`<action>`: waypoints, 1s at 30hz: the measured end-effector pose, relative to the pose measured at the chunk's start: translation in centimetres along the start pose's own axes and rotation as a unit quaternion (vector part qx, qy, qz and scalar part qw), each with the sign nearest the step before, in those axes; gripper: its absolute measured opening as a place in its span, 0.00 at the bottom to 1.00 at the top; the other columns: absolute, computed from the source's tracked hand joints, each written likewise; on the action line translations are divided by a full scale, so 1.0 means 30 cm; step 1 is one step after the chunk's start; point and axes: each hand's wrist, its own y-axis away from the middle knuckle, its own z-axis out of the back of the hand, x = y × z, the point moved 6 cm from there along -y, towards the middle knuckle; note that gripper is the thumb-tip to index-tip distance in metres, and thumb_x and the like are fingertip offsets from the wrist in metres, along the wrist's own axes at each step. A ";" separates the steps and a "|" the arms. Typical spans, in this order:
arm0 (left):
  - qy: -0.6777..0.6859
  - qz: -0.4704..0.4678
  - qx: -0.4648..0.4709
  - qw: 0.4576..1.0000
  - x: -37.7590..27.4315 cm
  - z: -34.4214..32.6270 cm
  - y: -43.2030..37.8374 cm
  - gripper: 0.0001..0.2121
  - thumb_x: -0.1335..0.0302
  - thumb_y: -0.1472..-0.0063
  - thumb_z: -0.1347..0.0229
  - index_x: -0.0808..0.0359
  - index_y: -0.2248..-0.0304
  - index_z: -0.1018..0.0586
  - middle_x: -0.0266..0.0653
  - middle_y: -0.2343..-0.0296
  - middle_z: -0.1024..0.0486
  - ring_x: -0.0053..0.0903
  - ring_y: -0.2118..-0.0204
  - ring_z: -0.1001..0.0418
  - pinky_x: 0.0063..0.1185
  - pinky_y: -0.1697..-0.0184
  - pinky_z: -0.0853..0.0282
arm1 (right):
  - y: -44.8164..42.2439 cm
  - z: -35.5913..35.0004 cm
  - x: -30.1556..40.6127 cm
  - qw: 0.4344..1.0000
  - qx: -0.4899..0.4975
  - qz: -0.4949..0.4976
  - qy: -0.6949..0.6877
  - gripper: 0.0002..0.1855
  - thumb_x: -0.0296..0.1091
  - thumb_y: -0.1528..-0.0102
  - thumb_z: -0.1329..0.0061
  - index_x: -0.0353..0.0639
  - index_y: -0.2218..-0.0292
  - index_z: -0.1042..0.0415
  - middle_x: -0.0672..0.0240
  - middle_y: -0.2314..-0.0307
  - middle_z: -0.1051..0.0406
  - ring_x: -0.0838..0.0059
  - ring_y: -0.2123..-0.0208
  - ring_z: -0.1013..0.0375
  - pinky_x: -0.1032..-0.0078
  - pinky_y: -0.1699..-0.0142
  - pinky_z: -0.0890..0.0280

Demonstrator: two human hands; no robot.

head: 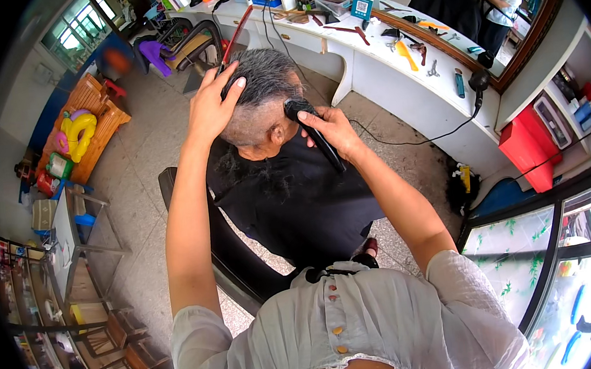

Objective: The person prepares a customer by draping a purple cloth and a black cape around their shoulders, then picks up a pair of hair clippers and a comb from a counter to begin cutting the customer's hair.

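A seated person's head (263, 74), with short grey hair on top and closely trimmed sides, is in front of me. My left hand (211, 107) rests on the crown and holds a red comb (238, 35), which points up and away past the fingers. In my right hand (337, 131) is a black hair clipper (324, 138). Its blade end lies against the side of the head, just in front of and above the ear (276, 133). A black barber cape (303, 210) covers the person's body, and loose hair clippings (260, 174) lie on its shoulder.
Along the far side runs a white counter (369, 64) with a yellow comb (407, 56), scissors (432, 69) and a hair dryer (478, 82). A mirror (513, 54) stands behind it. A cord (408, 144) hangs near my right hand. The chair's black armrest (169, 185) is at left.
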 end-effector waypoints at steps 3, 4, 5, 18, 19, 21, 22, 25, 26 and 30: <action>0.002 0.001 0.004 1.000 -0.001 -0.001 -0.001 0.21 0.56 0.42 0.53 0.55 0.51 0.30 0.43 0.58 0.33 0.41 0.55 0.32 0.30 0.54 0.37 | -0.009 -0.008 0.050 0.999 0.009 0.030 -0.007 0.17 0.44 0.47 0.50 0.36 0.70 0.33 0.69 0.81 0.32 0.83 0.84 0.35 0.85 0.77 0.38; -0.002 -0.004 0.000 1.000 -0.002 -0.001 -0.002 0.21 0.56 0.42 0.53 0.55 0.51 0.30 0.43 0.57 0.33 0.41 0.55 0.32 0.30 0.54 0.37 | -0.014 -0.009 0.067 0.999 0.012 0.044 -0.009 0.17 0.44 0.47 0.50 0.36 0.70 0.33 0.69 0.81 0.32 0.83 0.84 0.35 0.85 0.77 0.38; -0.005 -0.009 -0.004 1.000 -0.001 -0.002 -0.003 0.21 0.56 0.42 0.53 0.55 0.51 0.30 0.43 0.57 0.33 0.41 0.55 0.33 0.30 0.54 0.37 | -0.019 -0.009 0.077 0.999 0.011 0.047 -0.003 0.17 0.44 0.47 0.51 0.37 0.70 0.33 0.68 0.81 0.32 0.82 0.83 0.34 0.85 0.76 0.38; -0.002 -0.002 -0.006 1.000 -0.004 -0.001 0.000 0.21 0.56 0.42 0.52 0.55 0.52 0.30 0.44 0.53 0.35 0.42 0.51 0.35 0.29 0.51 0.38 | 0.046 -0.038 -0.018 1.000 0.000 -0.009 0.017 0.19 0.45 0.48 0.49 0.34 0.69 0.32 0.69 0.81 0.32 0.83 0.83 0.35 0.86 0.77 0.38; -0.005 -0.008 -0.013 1.000 -0.002 0.001 0.000 0.21 0.56 0.42 0.52 0.55 0.52 0.30 0.44 0.53 0.35 0.42 0.51 0.35 0.29 0.51 0.38 | 0.044 -0.040 -0.015 1.000 -0.002 -0.006 0.021 0.19 0.45 0.47 0.49 0.34 0.69 0.32 0.69 0.81 0.32 0.84 0.83 0.35 0.86 0.77 0.38; -0.010 -0.021 -0.025 0.999 -0.003 -0.001 0.000 0.21 0.56 0.42 0.52 0.56 0.52 0.30 0.44 0.52 0.35 0.42 0.51 0.35 0.29 0.51 0.38 | 0.034 -0.037 0.002 1.000 0.000 0.010 0.026 0.19 0.45 0.47 0.49 0.34 0.70 0.32 0.69 0.81 0.32 0.84 0.83 0.35 0.86 0.77 0.38; -0.005 -0.019 -0.021 1.000 0.002 -0.004 -0.001 0.21 0.56 0.42 0.52 0.56 0.52 0.30 0.45 0.53 0.35 0.42 0.51 0.35 0.29 0.51 0.39 | 0.027 -0.035 0.012 0.999 0.001 0.018 0.029 0.19 0.44 0.47 0.50 0.34 0.70 0.32 0.70 0.81 0.33 0.84 0.83 0.35 0.86 0.77 0.38; 0.005 -0.021 -0.014 1.000 0.001 -0.003 -0.003 0.21 0.56 0.42 0.52 0.56 0.52 0.30 0.45 0.53 0.35 0.41 0.51 0.35 0.29 0.51 0.39 | 0.017 -0.043 0.067 0.999 -0.013 0.046 0.011 0.18 0.44 0.48 0.49 0.33 0.72 0.31 0.69 0.82 0.32 0.84 0.84 0.36 0.84 0.78 0.40; 0.005 -0.027 -0.017 0.999 -0.001 -0.003 -0.003 0.21 0.56 0.42 0.52 0.57 0.52 0.29 0.45 0.53 0.35 0.41 0.51 0.35 0.29 0.51 0.39 | 0.021 -0.049 0.100 0.998 -0.017 0.058 0.002 0.18 0.43 0.48 0.48 0.33 0.73 0.31 0.69 0.83 0.32 0.83 0.85 0.37 0.84 0.78 0.41; -0.002 -0.026 -0.018 0.999 0.004 -0.008 -0.005 0.21 0.56 0.42 0.52 0.57 0.52 0.29 0.45 0.52 0.35 0.41 0.51 0.35 0.28 0.50 0.39 | 0.012 -0.067 0.130 0.994 -0.014 0.069 -0.087 0.18 0.45 0.47 0.50 0.35 0.71 0.33 0.70 0.82 0.33 0.83 0.83 0.34 0.84 0.77 0.38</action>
